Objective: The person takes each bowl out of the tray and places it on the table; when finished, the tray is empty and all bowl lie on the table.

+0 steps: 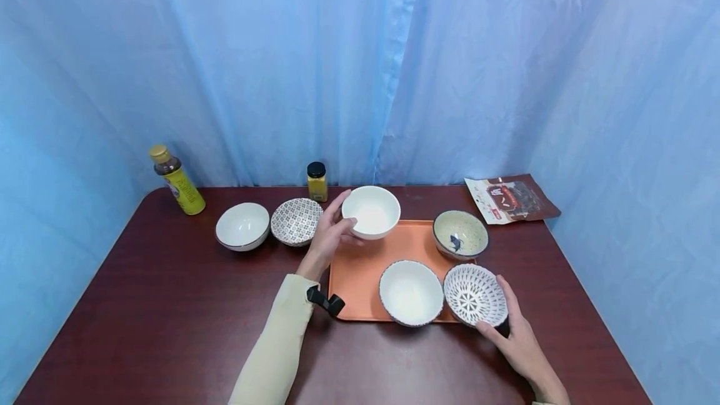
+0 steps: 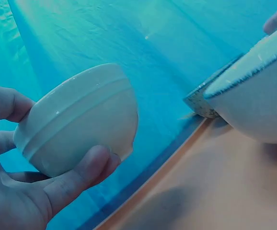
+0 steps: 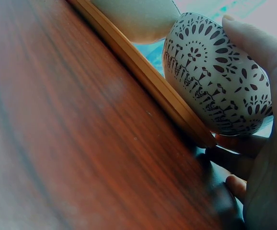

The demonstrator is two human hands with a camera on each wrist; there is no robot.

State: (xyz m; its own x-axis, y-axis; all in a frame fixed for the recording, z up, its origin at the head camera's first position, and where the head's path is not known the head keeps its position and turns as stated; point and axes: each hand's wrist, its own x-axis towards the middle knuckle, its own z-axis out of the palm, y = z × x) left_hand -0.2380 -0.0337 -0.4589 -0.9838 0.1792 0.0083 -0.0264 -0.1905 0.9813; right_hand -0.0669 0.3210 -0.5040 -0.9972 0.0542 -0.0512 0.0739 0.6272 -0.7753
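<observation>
Orange tray [image 1: 357,292] is exposed front-left; its back edge is overlapped by the plain bowl [image 1: 372,211], pinched by the left hand [image 1: 330,233], its front-right corner by the patterned bowl [image 1: 475,294], gripped by the right hand [image 1: 519,333]

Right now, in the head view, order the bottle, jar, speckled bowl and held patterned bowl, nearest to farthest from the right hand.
1. Patterned bowl: in the right hand.
2. Speckled bowl: tray's back right.
3. Jar: table's back edge.
4. Bottle: back left corner.

Nothing legible — lettering on the packet [image 1: 513,199] too small.
</observation>
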